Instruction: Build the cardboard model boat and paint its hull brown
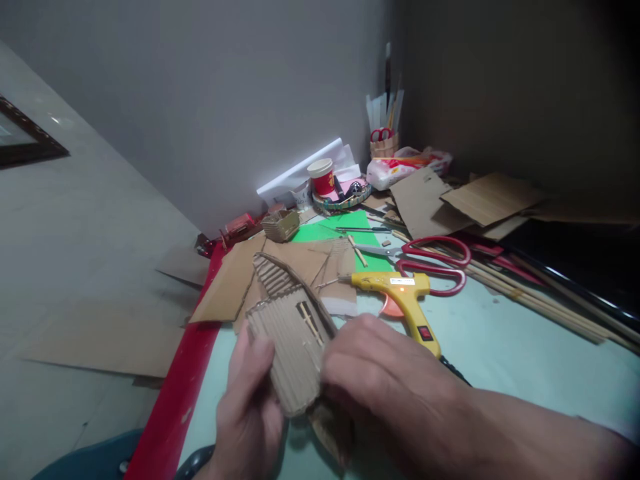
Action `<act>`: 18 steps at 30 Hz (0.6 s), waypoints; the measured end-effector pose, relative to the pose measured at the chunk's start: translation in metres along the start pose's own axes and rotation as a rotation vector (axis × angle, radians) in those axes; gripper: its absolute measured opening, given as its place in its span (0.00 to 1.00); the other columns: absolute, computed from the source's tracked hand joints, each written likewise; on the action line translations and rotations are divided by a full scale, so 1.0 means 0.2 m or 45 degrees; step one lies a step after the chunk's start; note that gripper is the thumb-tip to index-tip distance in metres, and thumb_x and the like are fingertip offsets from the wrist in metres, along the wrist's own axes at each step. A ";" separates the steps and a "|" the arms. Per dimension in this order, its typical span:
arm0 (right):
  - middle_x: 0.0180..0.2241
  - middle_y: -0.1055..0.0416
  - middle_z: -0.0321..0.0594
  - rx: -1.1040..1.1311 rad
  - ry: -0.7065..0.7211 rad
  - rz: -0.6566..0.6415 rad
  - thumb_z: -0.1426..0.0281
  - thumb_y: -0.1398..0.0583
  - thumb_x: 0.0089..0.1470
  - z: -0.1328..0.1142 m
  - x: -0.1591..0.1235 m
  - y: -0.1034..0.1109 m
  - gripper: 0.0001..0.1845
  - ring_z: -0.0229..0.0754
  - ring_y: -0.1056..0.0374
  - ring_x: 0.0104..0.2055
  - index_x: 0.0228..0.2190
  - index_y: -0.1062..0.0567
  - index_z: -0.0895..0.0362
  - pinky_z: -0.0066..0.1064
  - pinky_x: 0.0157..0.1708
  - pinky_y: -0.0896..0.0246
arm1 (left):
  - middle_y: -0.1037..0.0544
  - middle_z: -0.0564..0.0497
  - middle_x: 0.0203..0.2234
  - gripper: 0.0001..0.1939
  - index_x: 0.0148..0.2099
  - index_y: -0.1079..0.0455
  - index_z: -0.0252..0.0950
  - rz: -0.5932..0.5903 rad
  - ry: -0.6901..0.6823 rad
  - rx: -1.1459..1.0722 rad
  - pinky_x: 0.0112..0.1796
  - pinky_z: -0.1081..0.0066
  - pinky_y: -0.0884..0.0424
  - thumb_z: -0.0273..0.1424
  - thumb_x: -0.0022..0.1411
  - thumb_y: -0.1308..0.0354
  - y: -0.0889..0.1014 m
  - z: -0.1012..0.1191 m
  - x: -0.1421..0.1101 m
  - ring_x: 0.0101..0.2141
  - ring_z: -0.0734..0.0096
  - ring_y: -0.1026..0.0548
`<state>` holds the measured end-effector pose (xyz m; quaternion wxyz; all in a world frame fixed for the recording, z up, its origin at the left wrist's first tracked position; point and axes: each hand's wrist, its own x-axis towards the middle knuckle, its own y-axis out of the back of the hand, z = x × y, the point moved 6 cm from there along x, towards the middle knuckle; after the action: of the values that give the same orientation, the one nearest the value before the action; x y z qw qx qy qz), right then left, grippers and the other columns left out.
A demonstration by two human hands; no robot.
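My left hand (253, 393) grips a small cardboard model boat (287, 347) from the left, thumb lying on its ribbed corrugated top. Its pointed end faces away from me, with a curved side wall. Two short thin sticks (311, 323) lie on the top, close to the right edge. My right hand (380, 367) is closed against the boat's right side; its fingertips are hidden and slightly blurred, so I cannot see what they pinch. Just beyond that hand lies a yellow hot glue gun (395, 285), its nozzle pointing left and a small orange light showing.
Red-handled scissors (435, 257) lie behind the glue gun. Cardboard pieces (225, 280), a green sheet (367, 230) and a small cardboard box (281, 225) are further back. Long wooden sticks (530, 300) run along the right. A red cup (321, 177) stands on a round tray (350, 200).
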<state>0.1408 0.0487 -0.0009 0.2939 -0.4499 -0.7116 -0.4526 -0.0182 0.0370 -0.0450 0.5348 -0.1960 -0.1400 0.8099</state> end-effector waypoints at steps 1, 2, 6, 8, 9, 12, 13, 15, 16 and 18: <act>0.32 0.31 0.44 -0.010 -0.006 -0.005 0.78 0.50 0.65 0.00 0.00 0.00 0.10 0.42 0.41 0.34 0.41 0.29 0.64 0.33 0.36 0.39 | 0.17 0.49 0.38 0.24 0.54 0.28 0.41 -0.007 -0.017 0.007 0.49 0.57 0.25 0.40 0.56 0.35 0.00 0.00 0.00 0.44 0.55 0.20; 0.33 0.30 0.44 -0.010 -0.010 -0.012 0.78 0.49 0.65 0.00 0.00 0.00 0.09 0.42 0.40 0.35 0.42 0.30 0.64 0.33 0.38 0.39 | 0.17 0.49 0.37 0.23 0.53 0.27 0.41 -0.009 -0.029 0.008 0.49 0.58 0.25 0.40 0.56 0.35 0.00 0.01 0.00 0.42 0.56 0.20; 0.33 0.29 0.44 0.028 0.052 -0.021 0.76 0.57 0.69 -0.01 0.00 0.00 0.16 0.42 0.39 0.34 0.40 0.30 0.62 0.32 0.36 0.37 | 0.18 0.49 0.37 0.23 0.54 0.28 0.41 0.013 -0.009 -0.018 0.50 0.58 0.26 0.39 0.56 0.34 -0.01 0.00 0.01 0.44 0.57 0.20; 0.31 0.30 0.44 0.037 0.056 -0.049 0.76 0.58 0.68 0.00 0.00 -0.01 0.18 0.42 0.39 0.33 0.39 0.29 0.61 0.31 0.34 0.38 | 0.18 0.49 0.37 0.24 0.55 0.28 0.40 0.025 0.005 -0.032 0.51 0.57 0.26 0.38 0.56 0.34 0.00 0.00 0.00 0.45 0.56 0.21; 0.31 0.31 0.43 0.050 0.048 -0.069 0.77 0.58 0.68 0.00 0.01 -0.02 0.18 0.42 0.40 0.33 0.37 0.29 0.61 0.30 0.33 0.38 | 0.18 0.49 0.37 0.25 0.55 0.29 0.40 0.028 0.013 -0.034 0.51 0.57 0.26 0.38 0.56 0.34 0.00 0.00 0.00 0.45 0.55 0.21; 0.29 0.32 0.42 0.095 0.017 -0.129 0.79 0.56 0.65 0.01 0.01 -0.02 0.17 0.42 0.42 0.32 0.36 0.28 0.61 0.30 0.32 0.40 | 0.18 0.48 0.38 0.27 0.57 0.31 0.40 0.040 0.060 -0.027 0.51 0.55 0.26 0.38 0.56 0.34 0.02 -0.02 0.00 0.46 0.53 0.21; 0.29 0.33 0.42 0.109 0.009 -0.132 0.79 0.56 0.64 0.01 0.01 -0.02 0.17 0.42 0.42 0.32 0.36 0.28 0.61 0.30 0.32 0.40 | 0.18 0.48 0.38 0.28 0.58 0.31 0.40 0.051 0.071 -0.027 0.51 0.55 0.26 0.38 0.55 0.33 0.02 -0.02 0.00 0.46 0.53 0.21; 0.29 0.33 0.42 0.140 0.002 -0.147 0.81 0.55 0.62 0.01 0.01 -0.02 0.16 0.41 0.42 0.32 0.36 0.29 0.61 0.29 0.31 0.41 | 0.18 0.47 0.40 0.30 0.60 0.33 0.40 0.075 0.087 -0.040 0.51 0.55 0.26 0.37 0.55 0.33 0.03 -0.03 0.00 0.46 0.52 0.21; 0.29 0.34 0.41 0.159 0.004 -0.146 0.81 0.55 0.62 0.01 0.01 -0.01 0.15 0.41 0.43 0.31 0.35 0.30 0.60 0.29 0.31 0.41 | 0.18 0.47 0.40 0.31 0.60 0.34 0.41 0.082 0.094 -0.052 0.51 0.56 0.26 0.36 0.55 0.33 0.03 -0.04 0.00 0.47 0.53 0.21; 0.28 0.34 0.40 0.203 -0.005 -0.153 0.81 0.54 0.62 0.00 0.01 0.00 0.14 0.40 0.43 0.31 0.32 0.31 0.59 0.28 0.31 0.42 | 0.18 0.48 0.41 0.30 0.60 0.34 0.42 0.059 0.088 -0.075 0.51 0.57 0.27 0.36 0.55 0.33 0.02 -0.03 0.00 0.47 0.53 0.21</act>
<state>0.1393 0.0497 0.0005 0.2997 -0.3823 -0.7717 -0.4104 -0.0177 0.0362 -0.0525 0.5144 -0.2428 -0.1408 0.8103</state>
